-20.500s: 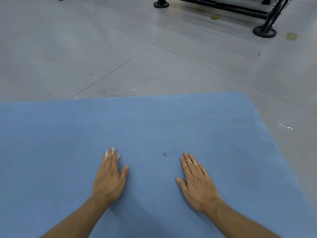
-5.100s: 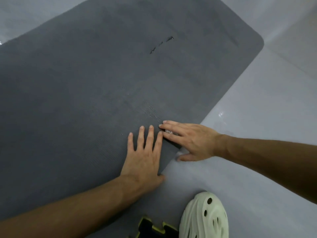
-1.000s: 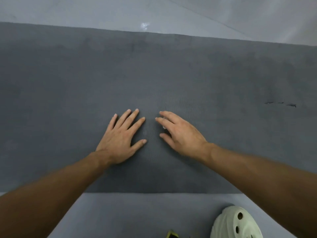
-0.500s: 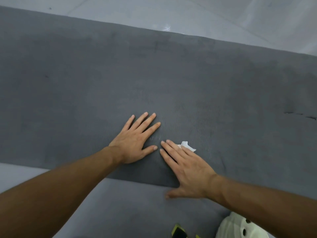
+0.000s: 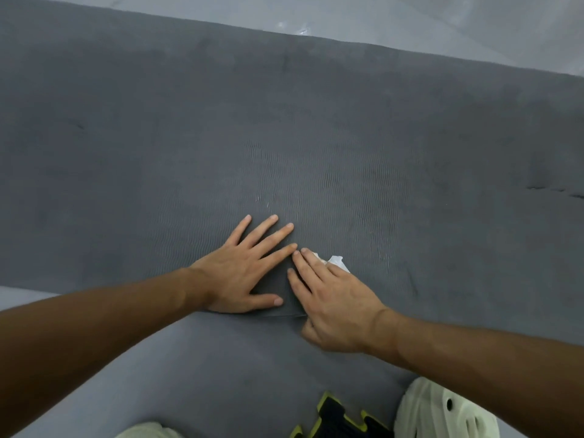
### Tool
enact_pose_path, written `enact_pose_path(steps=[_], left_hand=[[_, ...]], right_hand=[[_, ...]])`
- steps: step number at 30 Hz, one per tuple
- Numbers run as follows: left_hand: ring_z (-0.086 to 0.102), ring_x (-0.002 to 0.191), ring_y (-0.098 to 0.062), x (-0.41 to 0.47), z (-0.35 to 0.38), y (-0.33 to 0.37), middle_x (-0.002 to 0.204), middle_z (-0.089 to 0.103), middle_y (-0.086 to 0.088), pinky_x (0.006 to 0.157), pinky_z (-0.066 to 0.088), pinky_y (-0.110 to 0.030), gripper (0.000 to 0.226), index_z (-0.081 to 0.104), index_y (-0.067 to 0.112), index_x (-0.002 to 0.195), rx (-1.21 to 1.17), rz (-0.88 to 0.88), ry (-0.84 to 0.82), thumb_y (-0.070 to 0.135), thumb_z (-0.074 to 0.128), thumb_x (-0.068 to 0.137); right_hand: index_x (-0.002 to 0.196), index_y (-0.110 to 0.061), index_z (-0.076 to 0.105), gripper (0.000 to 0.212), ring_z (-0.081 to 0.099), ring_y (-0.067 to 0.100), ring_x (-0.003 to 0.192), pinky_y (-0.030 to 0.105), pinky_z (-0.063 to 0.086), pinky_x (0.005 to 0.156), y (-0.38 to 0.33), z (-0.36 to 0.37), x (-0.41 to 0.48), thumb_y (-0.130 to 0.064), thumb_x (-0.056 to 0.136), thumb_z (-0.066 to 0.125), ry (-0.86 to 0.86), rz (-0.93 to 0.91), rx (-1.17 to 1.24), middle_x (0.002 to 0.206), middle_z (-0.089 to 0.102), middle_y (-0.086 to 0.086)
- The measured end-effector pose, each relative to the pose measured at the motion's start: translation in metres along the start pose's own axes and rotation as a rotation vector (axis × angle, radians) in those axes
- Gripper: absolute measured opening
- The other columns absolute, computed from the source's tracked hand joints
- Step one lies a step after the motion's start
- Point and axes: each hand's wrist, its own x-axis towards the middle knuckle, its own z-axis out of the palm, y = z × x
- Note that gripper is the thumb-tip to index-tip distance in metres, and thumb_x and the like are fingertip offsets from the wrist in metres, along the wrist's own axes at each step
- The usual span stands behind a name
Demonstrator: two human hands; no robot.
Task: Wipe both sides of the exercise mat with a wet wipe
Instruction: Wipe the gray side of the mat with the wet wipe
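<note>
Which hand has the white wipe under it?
The right hand: it presses the white wet wipe onto the grey exercise mat. The left hand lies flat beside it, with no wipe showing.

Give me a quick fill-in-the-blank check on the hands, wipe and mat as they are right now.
The mat lies with its ____ side up. The right hand presses the ____ onto the mat near its closer edge. The left hand rests flat on the mat, holding ____.
Missing words: gray; wet wipe; nothing.
</note>
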Motion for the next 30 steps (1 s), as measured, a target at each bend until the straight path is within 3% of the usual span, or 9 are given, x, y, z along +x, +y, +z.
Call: enact_pose_path(steps=[5, 7, 11, 17, 21, 30], left_hand=[[-0.034, 0.152, -0.032, -0.016, 0.001, 0.002, 0.167, -0.032, -0.01, 0.121, -0.017, -0.061, 0.129, -0.019, 0.018, 0.162, 0.093, 0.1, -0.063, 0.099, 0.029, 0.075], [-0.031, 0.153, -0.035, -0.023, 0.009, 0.004, 0.167, -0.031, -0.012, 0.122, -0.013, -0.063, 0.124, -0.019, 0.017, 0.162, 0.12, 0.125, -0.054, 0.092, 0.035, 0.08], [-0.014, 0.158, -0.038, -0.038, 0.025, 0.01, 0.171, -0.014, -0.016, 0.123, 0.012, -0.068, 0.097, -0.005, 0.014, 0.165, 0.138, 0.097, 0.025, 0.062, 0.039, 0.094], [-0.007, 0.158, -0.039, -0.044, 0.031, 0.022, 0.173, -0.005, -0.015, 0.123, 0.006, -0.067, 0.091, 0.003, 0.013, 0.166, 0.096, 0.056, 0.08, 0.046, 0.036, 0.088], [-0.001, 0.158, -0.04, -0.047, 0.036, 0.037, 0.173, 0.001, -0.016, 0.12, 0.017, -0.07, 0.091, 0.007, 0.012, 0.166, 0.082, 0.028, 0.099, 0.043, 0.038, 0.086], [0.013, 0.157, -0.041, -0.047, 0.04, 0.071, 0.172, 0.011, -0.017, 0.113, 0.015, -0.065, 0.089, 0.023, 0.01, 0.164, 0.117, -0.021, 0.15, 0.036, 0.04, 0.08]], right_hand=[[0.155, 0.008, 0.034, 0.061, 0.03, 0.047, 0.15, 0.054, 0.033, 0.121, -0.003, 0.016, -0.008, -0.023, 0.104, 0.019, 0.064, -0.002, -0.044, 0.161, 0.029, 0.035], [0.153, 0.006, 0.039, 0.06, 0.033, 0.046, 0.15, 0.054, 0.034, 0.121, 0.0, 0.017, -0.01, -0.023, 0.103, 0.025, 0.098, -0.028, 0.0, 0.16, 0.033, 0.033], [0.152, 0.004, 0.043, 0.06, 0.036, 0.044, 0.149, 0.053, 0.039, 0.118, 0.007, 0.014, -0.009, -0.025, 0.101, 0.029, 0.108, -0.076, 0.058, 0.158, 0.037, 0.031], [0.154, -0.001, 0.042, 0.057, 0.036, 0.039, 0.15, 0.049, 0.036, 0.121, 0.011, 0.011, -0.012, -0.023, 0.104, 0.025, 0.095, -0.146, 0.103, 0.16, 0.038, 0.026], [0.153, -0.004, 0.043, 0.052, 0.036, 0.036, 0.151, 0.043, 0.026, 0.126, 0.012, 0.014, -0.018, -0.021, 0.107, 0.03, 0.125, -0.218, 0.058, 0.16, 0.039, 0.023], [0.146, -0.009, 0.052, 0.042, 0.046, 0.035, 0.144, 0.043, 0.042, 0.117, 0.022, 0.009, -0.032, -0.02, 0.105, 0.047, 0.105, -0.306, 0.071, 0.155, 0.047, 0.023]])
